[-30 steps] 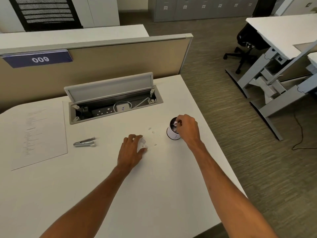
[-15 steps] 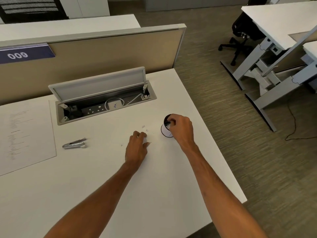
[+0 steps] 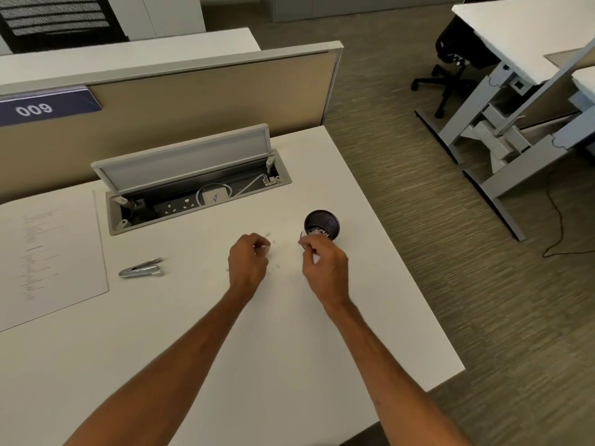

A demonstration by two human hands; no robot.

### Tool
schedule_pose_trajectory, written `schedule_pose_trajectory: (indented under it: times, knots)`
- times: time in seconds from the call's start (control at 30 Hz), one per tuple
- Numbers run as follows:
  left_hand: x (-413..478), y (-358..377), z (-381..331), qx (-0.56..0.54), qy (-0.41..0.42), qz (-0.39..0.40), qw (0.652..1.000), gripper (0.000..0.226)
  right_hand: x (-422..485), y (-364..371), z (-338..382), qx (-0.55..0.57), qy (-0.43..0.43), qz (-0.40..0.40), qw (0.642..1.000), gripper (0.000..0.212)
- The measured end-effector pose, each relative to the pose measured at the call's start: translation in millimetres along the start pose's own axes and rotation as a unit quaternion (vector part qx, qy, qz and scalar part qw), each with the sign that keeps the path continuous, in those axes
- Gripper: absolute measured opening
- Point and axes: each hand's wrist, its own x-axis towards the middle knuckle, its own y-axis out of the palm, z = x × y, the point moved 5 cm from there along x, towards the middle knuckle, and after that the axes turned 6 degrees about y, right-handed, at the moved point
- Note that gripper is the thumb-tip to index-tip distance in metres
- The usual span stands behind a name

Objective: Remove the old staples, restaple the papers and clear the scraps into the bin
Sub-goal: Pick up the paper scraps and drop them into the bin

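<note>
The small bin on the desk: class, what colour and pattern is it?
The bin is black with a fine mesh pattern, clearest in the head view.

A dark blue sign point(image 3: 48, 107) on the partition point(image 3: 193, 101) carries the white number "009". In the open cable box point(image 3: 199, 201) lies a white charger point(image 3: 215, 197) with a blue handwritten mark on it, which looks like "22". A tiny label point(image 3: 269, 183) at the right end of this box has print too small to read. The paper point(image 3: 48, 252) on the surface shows lines of printed text, but they are too faint and small to read.
</note>
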Motion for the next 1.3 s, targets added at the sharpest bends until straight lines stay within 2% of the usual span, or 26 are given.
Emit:
schedule_pose_trajectory:
  times: [0.1,0.23,0.33,0.5,0.67,0.9,1.1,1.2,1.3]
  knots:
    - [14.5,-10.7,-28.7,-0.023,0.032,-0.021,0.999,0.021,-29.9,28.0,-9.8,-0.010,0.008,0.047,0.999,0.026]
    - [27.2,-12.7,-69.0,-0.073,0.067,-0.036,0.994,0.015,-55.9,71.0,-34.3,-0.084,0.059,0.173,0.980,0.027]
    - [30.0,-2.2,-98.6,-0.091,0.095,-0.022,0.991,0.013,-63.6,83.1,-40.8,-0.102,0.053,0.210,0.971,0.028]
    - [28.6,28.1,-130.5,-0.037,0.153,0.041,0.987,0.010,-65.2,80.3,-38.0,-0.103,0.044,0.203,0.973,0.029]
    - [27.9,51.0,-131.3,0.062,0.197,0.083,0.975,0.018,-66.9,70.3,-38.6,-0.084,0.057,0.175,0.979,0.029]
    - [27.9,64.4,-126.5,0.145,0.221,0.124,0.956,0.022,-67.7,74.9,-45.3,-0.081,0.076,0.147,0.983,0.030]
    - [24.6,60.7,-123.0,0.139,0.221,0.118,0.958,0.022,-67.6,93.3,-57.9,-0.123,0.088,0.162,0.975,0.042]
    - [23.6,46.6,-122.5,0.092,0.229,0.091,0.965,0.021,-67.7,109.9,-62.4,-0.108,0.140,0.196,0.964,0.039]
    - [25.6,25.6,-113.7,0.023,0.207,0.052,0.977,0.019,-53.9,115.1,-44.0,-0.119,0.085,0.203,0.968,0.034]
